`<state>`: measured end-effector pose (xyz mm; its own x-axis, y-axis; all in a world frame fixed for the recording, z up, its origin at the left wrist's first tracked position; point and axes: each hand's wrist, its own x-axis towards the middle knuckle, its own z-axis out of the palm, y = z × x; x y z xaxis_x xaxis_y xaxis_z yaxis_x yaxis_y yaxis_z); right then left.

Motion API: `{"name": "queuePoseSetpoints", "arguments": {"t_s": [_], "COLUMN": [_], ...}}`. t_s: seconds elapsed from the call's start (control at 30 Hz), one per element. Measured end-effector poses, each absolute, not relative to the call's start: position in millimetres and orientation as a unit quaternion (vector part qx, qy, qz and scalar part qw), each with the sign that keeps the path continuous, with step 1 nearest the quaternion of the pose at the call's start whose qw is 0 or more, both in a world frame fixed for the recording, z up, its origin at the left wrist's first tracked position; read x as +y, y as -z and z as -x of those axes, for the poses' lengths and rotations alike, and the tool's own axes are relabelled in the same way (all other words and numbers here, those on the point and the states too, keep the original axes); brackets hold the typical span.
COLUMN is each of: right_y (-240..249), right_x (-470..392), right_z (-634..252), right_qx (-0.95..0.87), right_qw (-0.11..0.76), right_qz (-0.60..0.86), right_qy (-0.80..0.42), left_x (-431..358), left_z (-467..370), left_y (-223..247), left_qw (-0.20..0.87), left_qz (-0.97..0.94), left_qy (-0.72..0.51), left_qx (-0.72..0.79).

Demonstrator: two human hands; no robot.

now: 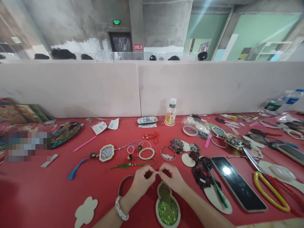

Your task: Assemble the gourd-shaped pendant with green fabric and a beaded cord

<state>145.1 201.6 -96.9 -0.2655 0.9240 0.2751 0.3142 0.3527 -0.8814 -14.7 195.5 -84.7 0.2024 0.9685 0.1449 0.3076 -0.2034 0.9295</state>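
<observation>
Both hands meet above a gourd-shaped piece (pixel 167 210) with a pale rim and a shiny green inside, which lies at the bottom centre. My left hand (pixel 144 180), with a white braided band on its wrist, pinches something small and pale. My right hand (pixel 171 178) pinches at the same spot, its fingertips almost touching the left ones. What they hold is too small to name. Just beyond the hands lie a green tassel cord (pixel 123 165), a pale oval ring (pixel 146 159) and a round dish of white beads (pixel 168 157).
Right of my hands are dark ruffled pieces (pixel 201 177), a phone (pixel 238 183) and scissors (pixel 270 191) with yellow and red handles. A blue-tasselled pendant (pixel 106 153) and a cloud-shaped piece (pixel 86 212) lie left. A small bottle (pixel 170 113) stands before the white partition (pixel 95 88).
</observation>
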Motion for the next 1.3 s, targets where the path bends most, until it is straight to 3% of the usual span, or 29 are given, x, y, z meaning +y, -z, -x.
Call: {"name": "queuePoseSetpoints", "arguments": {"t_s": [1.3], "right_y": [95.4], "right_x": [199.7], "right_z": [-142.8], "right_qx": [-0.695], "right_qw": [0.416], "right_qz": [0.474], "right_qy": [-0.345], "left_x": [194.3], "left_z": [12.7], "left_y": [82.3], "left_qw": [0.389], "left_qz": [-0.676], "left_qy": [-0.396], "left_qx": [0.485]}}
